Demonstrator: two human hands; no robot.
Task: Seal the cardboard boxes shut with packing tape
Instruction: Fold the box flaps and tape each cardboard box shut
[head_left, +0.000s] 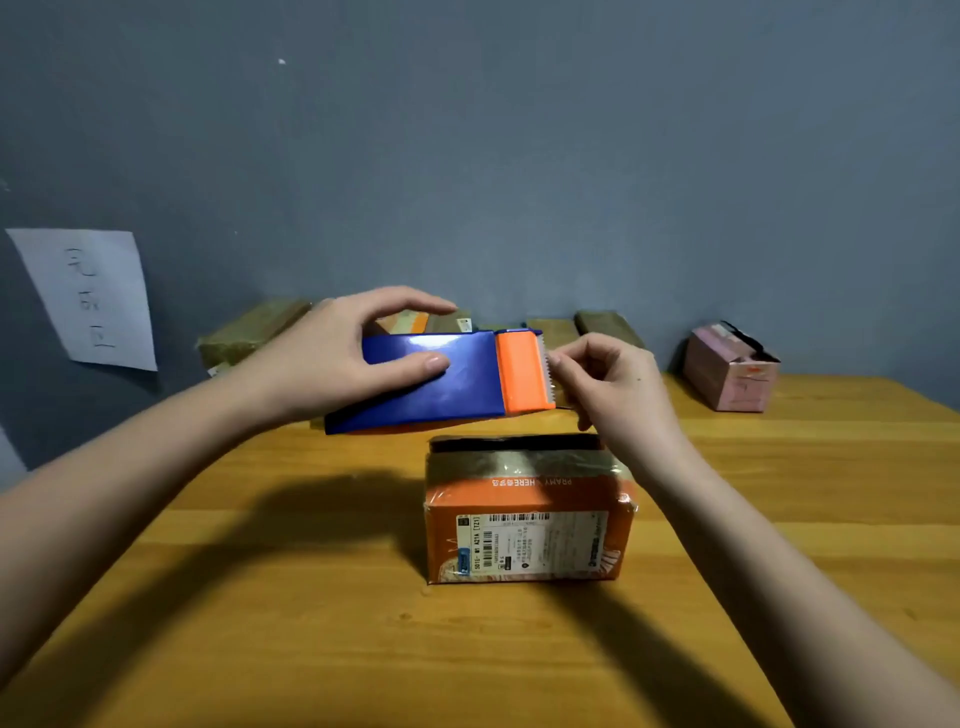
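An orange cardboard box (527, 525) with a white shipping label stands in the middle of the wooden table (260, 597), with clear tape and a dark strip across its top. Above and behind it my left hand (332, 358) grips a blue tape dispenser (436, 382) with an orange cutter head (522, 371), thumb on its near face and fingers over the top. My right hand (618, 384) pinches at the toothed blade end of the dispenser, where the tape end comes out; the tape itself is barely visible.
Several taped brown boxes (249, 330) lie in a row along the grey wall behind the dispenser. A pink box (730, 369) stands at the back right of the table. A sheet of paper (91, 299) hangs on the wall at left.
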